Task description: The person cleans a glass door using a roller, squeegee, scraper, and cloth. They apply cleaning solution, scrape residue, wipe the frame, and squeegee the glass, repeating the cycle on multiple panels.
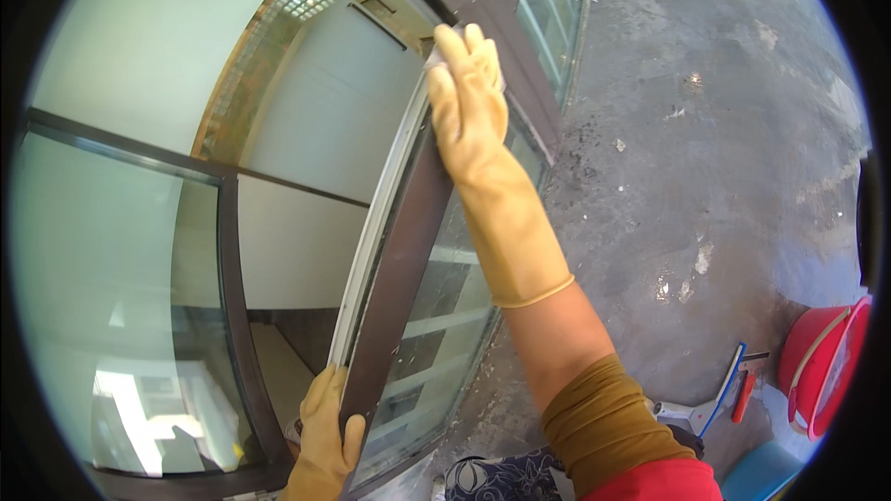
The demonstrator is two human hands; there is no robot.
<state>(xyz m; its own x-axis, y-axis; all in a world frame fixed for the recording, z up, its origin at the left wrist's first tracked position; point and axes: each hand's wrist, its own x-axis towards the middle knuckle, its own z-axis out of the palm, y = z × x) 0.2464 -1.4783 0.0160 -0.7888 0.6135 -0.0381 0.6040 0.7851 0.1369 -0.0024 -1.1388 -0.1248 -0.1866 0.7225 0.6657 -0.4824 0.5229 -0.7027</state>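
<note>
A yellow rubber glove covers each hand. My right hand (470,97) reaches up along the brown window frame (411,243) and presses a pale cloth (435,59) against its upper part; most of the cloth is hidden under the fingers. Lower down, my left hand (324,431) grips the same frame near the lower end of its light metal track (369,250), thumb on one side and fingers on the other. Left of the opening stands a glass window sash (132,292) with a dark frame, its pane full of reflections.
On the wet grey concrete floor (668,174) at the right lie a squeegee with a blue edge (724,386) and a red-handled scraper (744,396). Beside them are a red bucket (811,355) and a blue basin (762,473). Patterned dark fabric (501,480) shows at the bottom.
</note>
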